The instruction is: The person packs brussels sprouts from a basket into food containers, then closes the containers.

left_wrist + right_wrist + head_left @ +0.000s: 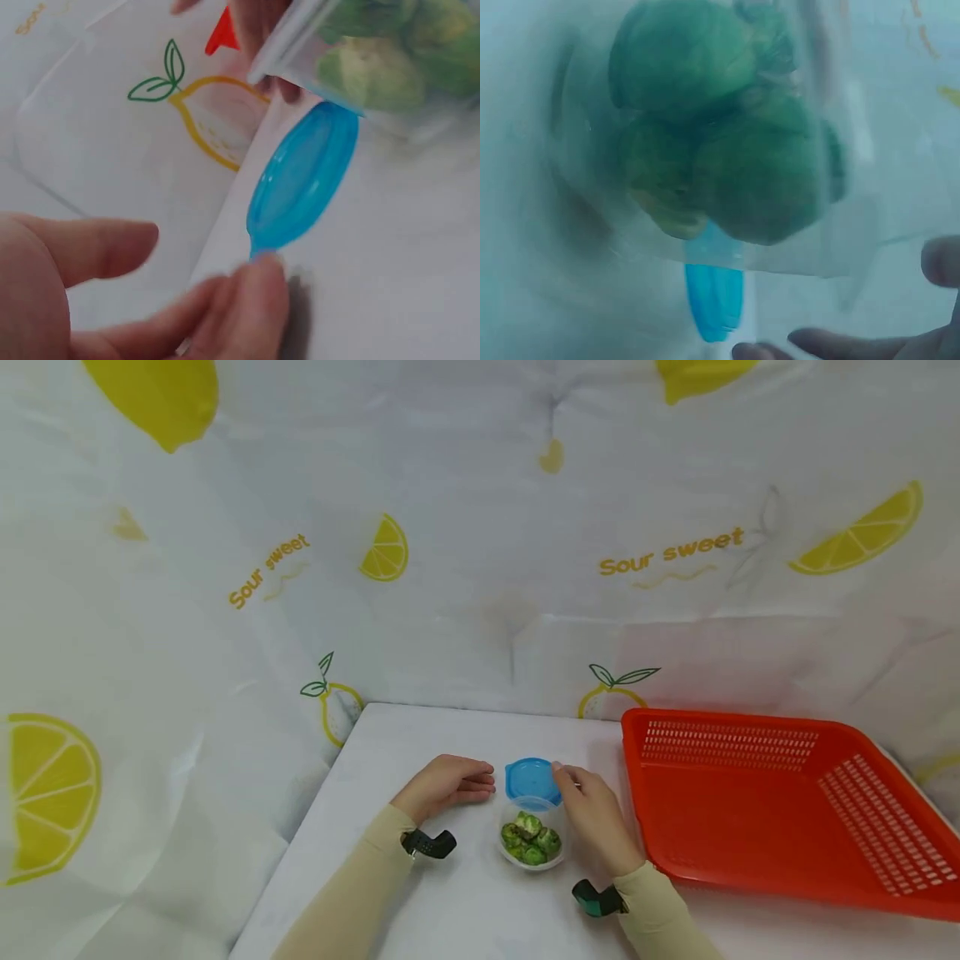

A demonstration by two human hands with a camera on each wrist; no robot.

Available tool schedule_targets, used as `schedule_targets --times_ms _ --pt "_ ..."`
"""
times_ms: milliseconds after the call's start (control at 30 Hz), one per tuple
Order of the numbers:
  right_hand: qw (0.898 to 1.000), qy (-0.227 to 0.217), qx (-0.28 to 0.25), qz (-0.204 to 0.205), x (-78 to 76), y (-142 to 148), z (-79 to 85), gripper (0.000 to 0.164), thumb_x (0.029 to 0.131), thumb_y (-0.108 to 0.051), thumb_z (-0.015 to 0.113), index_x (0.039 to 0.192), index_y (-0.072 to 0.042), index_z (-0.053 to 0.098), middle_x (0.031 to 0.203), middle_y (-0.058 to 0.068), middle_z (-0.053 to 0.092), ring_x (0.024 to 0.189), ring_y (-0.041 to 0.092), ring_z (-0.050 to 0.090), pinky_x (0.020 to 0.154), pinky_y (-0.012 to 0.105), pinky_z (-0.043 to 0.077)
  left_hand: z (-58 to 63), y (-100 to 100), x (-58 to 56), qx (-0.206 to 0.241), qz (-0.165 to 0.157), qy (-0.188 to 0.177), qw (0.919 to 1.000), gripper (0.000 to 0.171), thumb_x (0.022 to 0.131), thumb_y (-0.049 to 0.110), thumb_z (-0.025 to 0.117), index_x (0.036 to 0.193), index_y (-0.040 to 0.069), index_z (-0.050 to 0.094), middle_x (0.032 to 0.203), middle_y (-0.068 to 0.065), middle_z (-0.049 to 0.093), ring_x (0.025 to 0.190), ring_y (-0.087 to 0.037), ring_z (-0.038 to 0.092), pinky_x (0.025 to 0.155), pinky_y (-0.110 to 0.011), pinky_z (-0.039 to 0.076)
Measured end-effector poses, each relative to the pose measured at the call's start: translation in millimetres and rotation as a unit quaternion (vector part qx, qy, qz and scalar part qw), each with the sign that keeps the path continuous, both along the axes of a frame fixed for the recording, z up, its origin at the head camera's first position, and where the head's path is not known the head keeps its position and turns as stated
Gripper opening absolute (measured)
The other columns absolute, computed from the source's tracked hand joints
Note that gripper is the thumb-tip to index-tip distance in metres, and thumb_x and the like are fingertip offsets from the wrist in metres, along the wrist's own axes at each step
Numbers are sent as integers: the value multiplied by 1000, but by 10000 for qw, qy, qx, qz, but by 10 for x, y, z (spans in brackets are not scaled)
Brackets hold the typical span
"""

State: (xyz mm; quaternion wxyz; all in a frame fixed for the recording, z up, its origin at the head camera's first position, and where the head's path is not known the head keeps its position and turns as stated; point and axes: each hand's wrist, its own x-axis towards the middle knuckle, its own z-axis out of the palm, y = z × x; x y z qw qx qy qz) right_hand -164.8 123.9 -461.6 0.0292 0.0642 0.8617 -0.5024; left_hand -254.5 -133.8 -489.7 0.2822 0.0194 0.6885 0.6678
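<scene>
A clear plastic container [519, 860] holding several green Brussels sprouts [531, 839] stands on the white table. Just behind it is a blue lid [531, 770], partly seen through the container's rim. My left hand [448, 785] is left of the lid, fingers extended and a small gap short of it in the head view. At the lid's right edge is my right hand [597, 817], its fingertips close to the rim; whether they touch is unclear. In the right wrist view the sprouts [705, 127] fill the foreground, with the thumb and fingers [855, 346] apart.
A large red plastic basket [750, 810] with slotted sides stands on the table to the right. A white sheet printed with lemons [480, 527] hangs behind and to the left. Both wrists wear small dark camera mounts [429, 843].
</scene>
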Motion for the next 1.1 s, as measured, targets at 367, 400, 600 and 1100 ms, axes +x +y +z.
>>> schedule_targets --times_ms 367,400,600,1100 --pt "9921 -803 -875 -411 -213 74 -117 79 114 -60 32 155 5 51 152 27 58 134 42 61 122 59 48 242 338 -183 -678 368 -605 9952 40 105 21 67 132 -9 67 111 -18 77 95 -21 80 96 -35 66" --pt "9919 -796 -900 -421 -212 70 -116 78 115 -58 32 154 6 51 150 27 59 132 42 62 121 59 49 248 350 -190 -721 398 -641 9945 38 105 19 67 131 -9 68 109 -17 77 94 -21 80 96 -35 66" --pt "9894 -767 -1110 -531 -217 49 -138 74 115 -54 36 151 7 54 148 28 60 130 41 63 121 57 50 226 380 -207 -896 569 -691 9919 22 103 9 70 117 -7 73 97 -11 76 85 -14 77 89 -28 66" --pt "9924 -82 -1086 -572 -174 42 -85 57 116 -37 45 159 1 50 143 25 65 128 38 64 119 56 52 259 278 -136 -567 23 752 9956 28 105 15 72 129 2 75 111 -7 78 95 -11 74 88 -25 65"
